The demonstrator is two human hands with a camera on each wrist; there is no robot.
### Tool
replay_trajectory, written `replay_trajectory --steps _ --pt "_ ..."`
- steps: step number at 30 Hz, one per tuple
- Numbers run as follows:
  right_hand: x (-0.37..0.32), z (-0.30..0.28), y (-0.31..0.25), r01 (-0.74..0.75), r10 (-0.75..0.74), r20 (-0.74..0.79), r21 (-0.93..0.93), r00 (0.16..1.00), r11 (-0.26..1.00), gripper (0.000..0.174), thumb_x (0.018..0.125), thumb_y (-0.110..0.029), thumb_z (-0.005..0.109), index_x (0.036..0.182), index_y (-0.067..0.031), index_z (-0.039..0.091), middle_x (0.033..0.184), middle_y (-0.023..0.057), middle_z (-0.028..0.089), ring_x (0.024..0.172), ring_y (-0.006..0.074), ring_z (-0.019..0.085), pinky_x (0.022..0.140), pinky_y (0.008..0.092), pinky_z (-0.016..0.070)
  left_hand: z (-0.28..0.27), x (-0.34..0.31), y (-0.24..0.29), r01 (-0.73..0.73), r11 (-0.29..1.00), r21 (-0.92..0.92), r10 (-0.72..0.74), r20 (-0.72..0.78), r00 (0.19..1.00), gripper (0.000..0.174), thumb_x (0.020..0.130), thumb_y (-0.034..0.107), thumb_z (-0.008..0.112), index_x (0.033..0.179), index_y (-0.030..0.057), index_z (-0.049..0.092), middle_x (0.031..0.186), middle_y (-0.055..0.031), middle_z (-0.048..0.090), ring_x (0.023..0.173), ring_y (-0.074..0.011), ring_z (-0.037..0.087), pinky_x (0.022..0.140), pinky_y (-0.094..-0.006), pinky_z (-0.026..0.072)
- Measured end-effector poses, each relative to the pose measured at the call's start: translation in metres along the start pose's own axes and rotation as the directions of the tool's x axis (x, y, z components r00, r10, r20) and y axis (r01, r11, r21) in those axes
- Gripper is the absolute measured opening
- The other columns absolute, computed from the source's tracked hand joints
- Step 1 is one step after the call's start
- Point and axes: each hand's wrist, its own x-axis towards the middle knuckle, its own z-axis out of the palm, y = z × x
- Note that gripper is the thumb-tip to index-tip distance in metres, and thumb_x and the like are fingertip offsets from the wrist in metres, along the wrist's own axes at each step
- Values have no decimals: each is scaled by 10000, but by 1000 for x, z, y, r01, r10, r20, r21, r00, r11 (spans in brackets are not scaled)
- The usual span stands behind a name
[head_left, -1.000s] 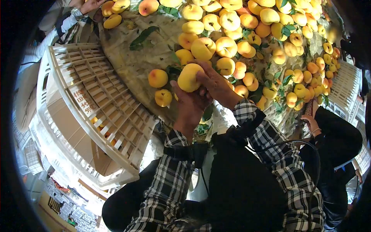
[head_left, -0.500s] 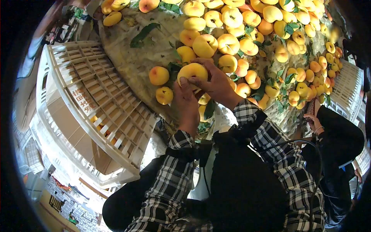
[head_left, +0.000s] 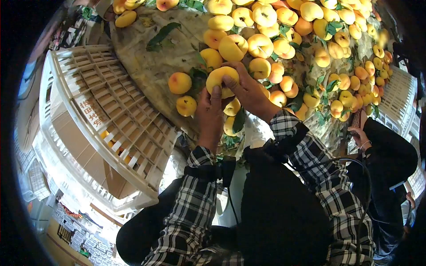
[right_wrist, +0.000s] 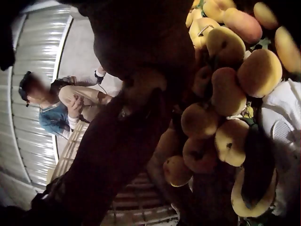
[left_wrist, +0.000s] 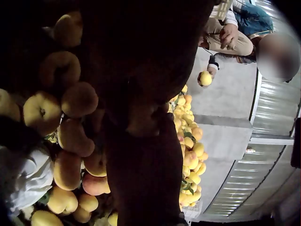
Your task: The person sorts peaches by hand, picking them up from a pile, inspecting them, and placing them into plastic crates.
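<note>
A yellow flat peach [head_left: 220, 78] is held up between both hands in the head view, its curved side and dimple turned partly upward. My right hand [head_left: 252, 94] grips it from the right, thumb over the near face and fingers behind. From below left, my left hand [head_left: 209, 116] pinches its lower edge, the thumb pointing up. Both wrist views are dark around the hands; the left hand [left_wrist: 146, 141] and right hand [right_wrist: 122, 136] show mostly as shadow. Close beside the hands lie two loose peaches, a red-blushed one [head_left: 179, 83] and a yellow one [head_left: 186, 106].
A large heap of flat peaches [head_left: 266, 46] with green leaves spreads over a pale sheet [head_left: 133, 48]. At left leans a white plastic crate [head_left: 120, 97] with cardboard inside. Another person's hand [head_left: 358, 136] is at right, near another crate [head_left: 397, 95]. Someone opposite holds a peach [left_wrist: 205, 78].
The peach has been turned, so its dimple faces differently. My left hand has shifted from cupping underneath to pinching the lower edge. Another person's hand at top left has left the head view.
</note>
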Motion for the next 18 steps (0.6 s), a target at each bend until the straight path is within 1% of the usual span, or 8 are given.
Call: replay_trajectory --steps 2,5,10,11,13,14,16,18 --pt "-1 0 2 20 -21 -4 -31 1000 999 390 992 -317 447 1265 -44 388 1108 109 524 1017 159 531 903 293 444 -1 0 -1 3 1000 -8 -3 3 1000 413 975 337 484 1187 -18 484 1096 -104 565 964 -177 614 849 -294 521" --pt "-2 1 2 49 -49 -7 1 999 999 387 992 -312 446 1268 -47 387 1110 106 525 1024 159 531 908 294 442 -2 1 -3 11 999 -40 -11 12 1000 399 980 320 478 1193 -17 484 1095 -104 568 961 -177 616 851 -294 520" --pt "-9 0 -4 -8 8 -10 13 1000 1000 390 991 -305 450 1274 -45 379 1124 108 520 1039 162 529 918 299 440 -1 -2 1 95 992 -87 -92 34 995 389 988 305 458 1210 -14 480 1105 -105 568 962 -178 616 856 -297 520" --pt "-9 -1 -4 -26 26 -15 23 1000 999 393 990 -304 454 1275 -44 378 1127 109 518 1041 164 529 920 301 439 -1 -1 1 82 995 -48 -80 43 996 384 991 300 449 1211 -13 480 1107 -105 567 968 -180 614 859 -298 519" --pt "-5 3 19 99 -98 -72 8 993 995 433 964 -327 491 1266 -43 367 1096 176 561 1002 266 582 860 364 470 -3 -2 -1 60 998 26 -62 63 996 373 997 290 432 1214 -11 480 1113 -106 565 981 -184 611 867 -302 517" --pt "-3 5 20 160 -159 -100 -3 982 987 454 950 -339 510 1262 -43 362 1080 210 582 983 317 608 830 395 485 -5 -1 -5 69 997 -20 -68 63 996 370 999 284 426 1219 -10 476 1120 -107 563 987 -186 608 873 -305 516" --pt "-5 5 20 147 -148 -97 -18 984 989 463 947 -345 512 1263 -43 359 1086 213 577 991 323 602 841 401 479 -8 2 -14 88 990 -112 -81 61 995 365 1002 273 414 1230 -8 468 1134 -109 559 1000 -190 604 884 -312 513" --pt "-5 4 18 152 -154 -97 -28 983 988 475 937 -347 523 1266 -43 363 1113 226 562 996 335 595 849 404 475 -4 0 -9 79 991 -105 -72 61 995 370 994 304 436 1210 5 469 1121 -102 573 1005 -189 595 864 -309 507"
